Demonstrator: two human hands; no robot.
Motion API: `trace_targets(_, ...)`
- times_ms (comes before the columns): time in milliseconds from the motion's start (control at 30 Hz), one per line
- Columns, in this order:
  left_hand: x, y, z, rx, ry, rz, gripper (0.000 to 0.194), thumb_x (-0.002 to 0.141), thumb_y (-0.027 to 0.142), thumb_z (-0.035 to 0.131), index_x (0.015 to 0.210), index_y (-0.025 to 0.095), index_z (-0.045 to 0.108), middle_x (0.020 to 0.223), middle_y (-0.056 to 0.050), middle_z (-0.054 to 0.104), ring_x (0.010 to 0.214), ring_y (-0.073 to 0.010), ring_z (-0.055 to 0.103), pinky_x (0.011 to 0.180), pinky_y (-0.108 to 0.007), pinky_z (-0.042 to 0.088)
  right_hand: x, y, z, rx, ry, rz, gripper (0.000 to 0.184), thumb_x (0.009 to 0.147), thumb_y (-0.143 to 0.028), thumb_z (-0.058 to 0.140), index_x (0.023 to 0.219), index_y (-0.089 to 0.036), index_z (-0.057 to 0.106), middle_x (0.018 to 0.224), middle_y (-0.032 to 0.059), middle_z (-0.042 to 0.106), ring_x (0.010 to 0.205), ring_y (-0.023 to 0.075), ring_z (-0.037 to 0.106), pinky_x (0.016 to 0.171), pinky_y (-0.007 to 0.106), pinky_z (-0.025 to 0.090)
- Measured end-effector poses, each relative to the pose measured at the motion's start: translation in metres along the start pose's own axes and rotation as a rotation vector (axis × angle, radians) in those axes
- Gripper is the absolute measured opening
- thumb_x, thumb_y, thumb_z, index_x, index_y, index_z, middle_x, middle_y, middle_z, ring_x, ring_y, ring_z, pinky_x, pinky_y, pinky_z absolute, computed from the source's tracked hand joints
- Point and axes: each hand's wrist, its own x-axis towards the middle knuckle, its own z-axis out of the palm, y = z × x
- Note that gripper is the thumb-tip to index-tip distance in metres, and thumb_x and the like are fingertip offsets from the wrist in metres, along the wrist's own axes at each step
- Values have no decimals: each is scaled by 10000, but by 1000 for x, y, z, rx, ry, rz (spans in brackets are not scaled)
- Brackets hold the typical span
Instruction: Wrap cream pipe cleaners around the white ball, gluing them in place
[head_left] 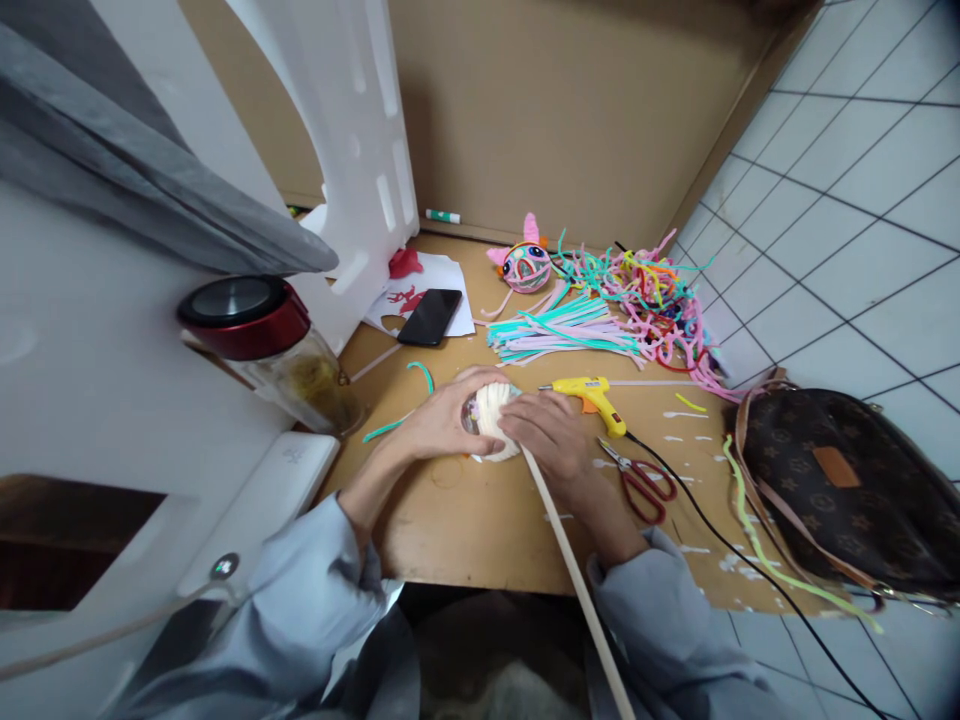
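Note:
A small clear ball [493, 418], partly covered in rows of cream pipe cleaner, sits low over the table's middle. My left hand [450, 415] curls around its left side, thumb below and fingers on top. Against its right side press the bent fingers of my right hand [553, 435], on the cream pipe cleaner. From under those fingers its long loose end [566, 560] runs down past the table's front edge. Right of my hands lie a yellow glue gun [589, 390] and red-handled scissors [641, 480].
A bundle of teal and pink pipe cleaners [562, 330] lies behind, beside a tangled colourful heap [652, 290] and a pink-eared figure [526, 265]. A black phone [430, 317] rests on paper. A glass tea bottle [277, 345] stands left; a brown bag [862, 490] sits right, near the glue gun's cord [720, 515].

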Motion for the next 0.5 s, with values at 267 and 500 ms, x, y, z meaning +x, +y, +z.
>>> trace_targets(267, 0, 0, 2, 34, -6, -12, 748, 622, 266, 777, 1319, 198, 515, 1360, -99, 557, 1270, -303, 551, 1139, -440, 404, -7, 3, 2, 61, -82, 8, 244, 983, -142, 439, 1087, -208, 648, 1053, 84, 731, 1079, 202, 656, 939, 389, 478)
trace_targets(500, -1, -1, 2, 36, -3, 35, 765, 665, 259, 756, 1377, 211, 481, 1393, -107, 543, 1297, -306, 528, 1145, -458, 389, -8, 4, 3, 49, -96, 18, 230, 973, -119, 459, 1065, -208, 650, 1059, 86, 729, 1081, 197, 656, 951, 384, 465)
